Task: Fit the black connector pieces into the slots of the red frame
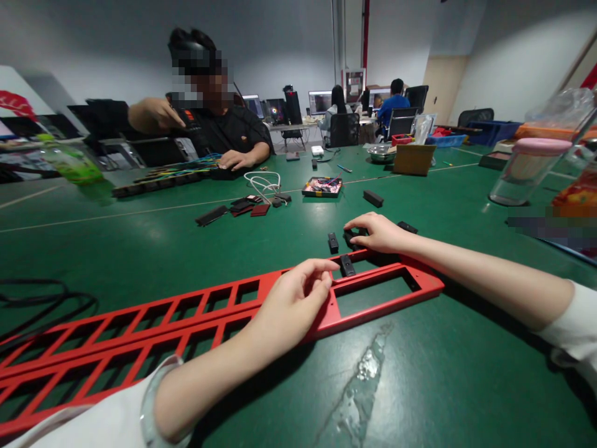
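Observation:
A long red frame point(289, 283) with rows of rectangular openings lies across the green table. My left hand point(298, 295) rests over its right part, fingers curled and thumb and index tips close together. What lies between those tips, if anything, is hidden. Right beside the index fingertip, a small black block point(347, 266) stands in an upper opening. At the frame's far edge, my right hand point(377, 231) has its fingers bent round another black block point(355, 239), partly covered by them. A third black block point(333, 242) sits just left of it on the table.
More black pieces lie beyond: one near my right wrist point(407, 227), another farther off point(373, 198). Dark flat pieces point(242, 205) and a small tray of wires point(321, 186) are mid-table. A pink-lidded jar point(529, 171) stands right. A co-worker point(219, 124) sits opposite.

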`<state>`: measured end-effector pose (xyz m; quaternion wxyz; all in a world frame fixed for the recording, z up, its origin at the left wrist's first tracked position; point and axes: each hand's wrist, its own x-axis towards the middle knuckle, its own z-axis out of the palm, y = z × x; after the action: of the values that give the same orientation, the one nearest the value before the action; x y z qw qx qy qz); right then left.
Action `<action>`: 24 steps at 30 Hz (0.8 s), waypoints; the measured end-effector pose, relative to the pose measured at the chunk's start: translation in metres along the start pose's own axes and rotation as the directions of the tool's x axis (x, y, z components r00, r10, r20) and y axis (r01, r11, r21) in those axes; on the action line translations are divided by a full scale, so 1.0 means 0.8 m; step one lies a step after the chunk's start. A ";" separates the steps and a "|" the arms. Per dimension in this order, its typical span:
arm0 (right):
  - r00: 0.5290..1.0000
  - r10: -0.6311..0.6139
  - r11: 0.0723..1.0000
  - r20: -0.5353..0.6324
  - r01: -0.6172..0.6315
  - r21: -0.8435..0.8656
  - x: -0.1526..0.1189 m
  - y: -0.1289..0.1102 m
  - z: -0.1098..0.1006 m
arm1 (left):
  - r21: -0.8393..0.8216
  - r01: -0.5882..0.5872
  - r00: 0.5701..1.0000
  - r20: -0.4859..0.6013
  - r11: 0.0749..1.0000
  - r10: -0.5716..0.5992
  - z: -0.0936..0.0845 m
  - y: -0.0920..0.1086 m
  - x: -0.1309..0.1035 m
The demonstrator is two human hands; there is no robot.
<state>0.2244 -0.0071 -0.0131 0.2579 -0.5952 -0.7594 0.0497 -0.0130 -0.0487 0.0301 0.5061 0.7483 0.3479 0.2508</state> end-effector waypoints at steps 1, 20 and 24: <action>1.000 -0.001 1.000 -0.006 0.001 0.003 0.000 0.000 0.000 | -0.010 -0.003 1.000 0.000 1.000 0.003 0.000 0.000 0.000; 0.947 -0.150 0.930 -0.285 0.233 0.285 -0.048 -0.042 -0.025 | 0.005 -0.020 1.000 0.017 1.000 0.020 -0.004 -0.004 0.002; 0.977 -0.107 0.848 -0.187 0.188 0.495 -0.069 -0.049 -0.025 | 0.039 -0.043 0.999 0.013 0.998 0.042 -0.005 0.003 0.000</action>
<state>0.2074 -0.0745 0.0007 0.4664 -0.4476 -0.7406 0.1833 -0.0150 -0.0472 0.0339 0.4879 0.7670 0.3336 0.2498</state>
